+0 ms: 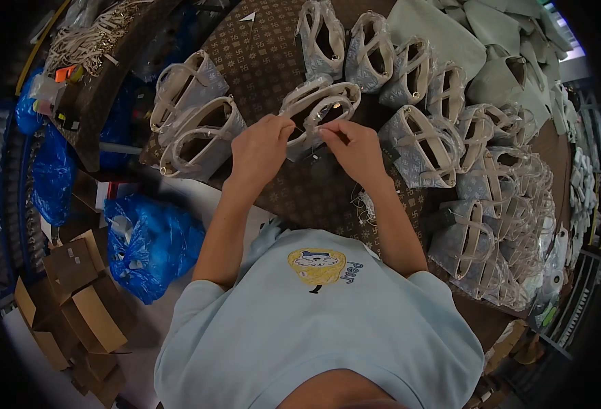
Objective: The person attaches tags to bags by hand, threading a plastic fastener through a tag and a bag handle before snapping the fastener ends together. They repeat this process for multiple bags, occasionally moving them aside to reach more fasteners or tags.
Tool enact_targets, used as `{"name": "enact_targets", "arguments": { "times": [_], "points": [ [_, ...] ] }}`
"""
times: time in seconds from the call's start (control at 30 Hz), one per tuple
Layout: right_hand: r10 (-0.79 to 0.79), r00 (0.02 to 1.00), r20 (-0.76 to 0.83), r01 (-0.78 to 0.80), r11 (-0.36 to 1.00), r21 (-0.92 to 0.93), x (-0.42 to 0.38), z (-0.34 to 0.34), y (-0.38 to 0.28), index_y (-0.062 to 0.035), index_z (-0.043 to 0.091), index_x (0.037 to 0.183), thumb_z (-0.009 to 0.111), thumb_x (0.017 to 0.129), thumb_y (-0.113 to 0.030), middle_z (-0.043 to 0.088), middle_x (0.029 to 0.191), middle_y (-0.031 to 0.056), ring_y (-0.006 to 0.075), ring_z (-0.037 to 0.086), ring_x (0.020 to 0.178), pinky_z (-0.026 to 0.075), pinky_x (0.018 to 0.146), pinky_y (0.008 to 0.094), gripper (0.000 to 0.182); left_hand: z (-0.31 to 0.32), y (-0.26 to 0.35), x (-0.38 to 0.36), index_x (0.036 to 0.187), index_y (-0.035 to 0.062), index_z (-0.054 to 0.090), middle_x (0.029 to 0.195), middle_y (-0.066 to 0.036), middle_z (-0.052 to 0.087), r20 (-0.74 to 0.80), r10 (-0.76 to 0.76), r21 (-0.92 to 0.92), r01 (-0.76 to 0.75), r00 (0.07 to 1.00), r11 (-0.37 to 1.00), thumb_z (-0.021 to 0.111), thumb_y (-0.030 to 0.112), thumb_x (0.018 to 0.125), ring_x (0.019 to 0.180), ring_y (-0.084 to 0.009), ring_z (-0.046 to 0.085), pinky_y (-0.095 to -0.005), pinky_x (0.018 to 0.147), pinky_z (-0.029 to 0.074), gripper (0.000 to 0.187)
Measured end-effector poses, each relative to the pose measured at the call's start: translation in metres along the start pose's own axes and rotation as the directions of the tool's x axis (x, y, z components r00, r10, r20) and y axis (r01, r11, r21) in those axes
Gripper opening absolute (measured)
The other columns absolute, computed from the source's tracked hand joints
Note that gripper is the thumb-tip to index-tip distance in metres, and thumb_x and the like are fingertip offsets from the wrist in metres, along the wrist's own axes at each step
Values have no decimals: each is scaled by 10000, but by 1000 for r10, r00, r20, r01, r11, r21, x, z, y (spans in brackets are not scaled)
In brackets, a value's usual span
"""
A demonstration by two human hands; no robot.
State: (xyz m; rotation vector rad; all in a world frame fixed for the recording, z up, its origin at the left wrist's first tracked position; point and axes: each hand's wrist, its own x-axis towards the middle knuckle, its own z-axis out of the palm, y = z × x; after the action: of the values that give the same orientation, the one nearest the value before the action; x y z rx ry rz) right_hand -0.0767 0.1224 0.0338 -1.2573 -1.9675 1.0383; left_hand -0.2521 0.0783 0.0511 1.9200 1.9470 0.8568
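Note:
A small grey patterned handbag (299, 148) with pale, plastic-wrapped handles stands upright on the table in front of me, its top open. My left hand (261, 151) is closed at the bag's left side, with thumb and fingers pinched together beside a handle. At the bag's right front, my right hand (356, 151) is closed in a pinch near the other handle. What lies between either hand's fingertips is too small to make out. A dark tag-like piece seems to hang just below, between the hands.
Two similar handbags (213, 153) stand at the left table edge. Several more wrapped handbags (409, 146) crowd the right side. Grey-green material (437, 41) is piled at the back right. Thin loose strings (365, 208) lie near my right forearm. Blue plastic bags (152, 238) and cardboard boxes (82, 300) sit below left.

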Motion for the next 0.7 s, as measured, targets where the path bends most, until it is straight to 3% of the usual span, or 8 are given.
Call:
{"name": "enact_targets", "arguments": {
  "times": [0.13, 0.23, 0.3, 0.43, 0.5, 0.6, 0.63, 0.7],
  "points": [
    [-26, 989, 144, -63, 813, 579, -11, 7, -29, -21, 649, 968, 627, 815, -50, 647, 797, 26, 67, 587, 618, 454, 529, 190, 157, -8, 2, -12, 947, 32, 610, 765, -66, 610, 296, -130, -278, 216, 946, 936, 516, 162, 871, 698, -170, 586, -285, 628, 451, 178],
    [-26, 986, 167, -69, 838, 541, -10, 14, -13, -19, 641, 964, 627, 822, -65, 640, 792, 18, 56, 581, 630, 445, 523, 185, 150, -3, -7, -17, 960, 53, 632, 778, -88, 640, 324, -90, -495, 250, 942, 832, 507, 192, 873, 687, -211, 602, -325, 622, 452, 206],
    [-30, 980, 194, -68, 873, 482, -8, 12, -7, -18, 634, 951, 626, 824, -67, 631, 777, 11, 50, 564, 619, 435, 517, 182, 136, -6, -7, -19, 933, 10, 612, 713, -2, 577, 402, -109, -516, 323, 909, 794, 496, 181, 898, 640, -75, 505, -220, 574, 404, 210],
    [-55, 991, 125, 7, 936, 353, -7, 10, -1, -11, 610, 882, 614, 838, -78, 594, 729, -14, 30, 501, 577, 402, 503, 175, 80, 5, -7, -22, 927, 44, 631, 723, -11, 588, 505, -181, -623, 502, 844, 600, 495, 200, 906, 598, -48, 496, -196, 509, 369, 208],
    [-5, 993, 118, -48, 896, 441, -6, 7, 4, -16, 604, 867, 608, 844, -83, 582, 715, -19, 28, 485, 563, 398, 503, 173, 72, 27, -11, -28, 957, 56, 629, 741, -15, 606, 681, -296, -642, 740, 670, 198, 515, 233, 902, 559, -46, 510, -180, 438, 340, 218],
    [48, 991, 121, -107, 832, 545, -5, 3, 8, -20, 594, 855, 595, 855, -92, 570, 703, -24, 27, 481, 558, 396, 505, 172, 73, 74, -20, -42, 934, 75, 603, 748, -15, 636, 838, -254, -524, 843, 484, -124, 550, 254, 883, 561, -76, 569, -195, 445, 393, 194],
    [60, 991, 119, -117, 817, 564, -6, 3, 9, -19, 591, 858, 590, 860, -96, 570, 706, -24, 29, 493, 566, 398, 507, 172, 76, 85, -20, -42, 934, 75, 603, 748, -15, 636, 835, -259, -528, 840, 486, -126, 550, 254, 883, 561, -76, 569, -195, 445, 393, 194],
    [81, 987, 142, -151, 784, 603, -8, 2, 5, -18, 589, 861, 588, 859, -94, 577, 709, -17, 32, 507, 576, 401, 509, 173, 76, 104, -19, -39, 924, 106, 578, 786, 17, 641, 837, -178, -536, 709, 517, -458, 572, 259, 876, 566, -64, 571, -189, 428, 363, 161]
  ]
}}
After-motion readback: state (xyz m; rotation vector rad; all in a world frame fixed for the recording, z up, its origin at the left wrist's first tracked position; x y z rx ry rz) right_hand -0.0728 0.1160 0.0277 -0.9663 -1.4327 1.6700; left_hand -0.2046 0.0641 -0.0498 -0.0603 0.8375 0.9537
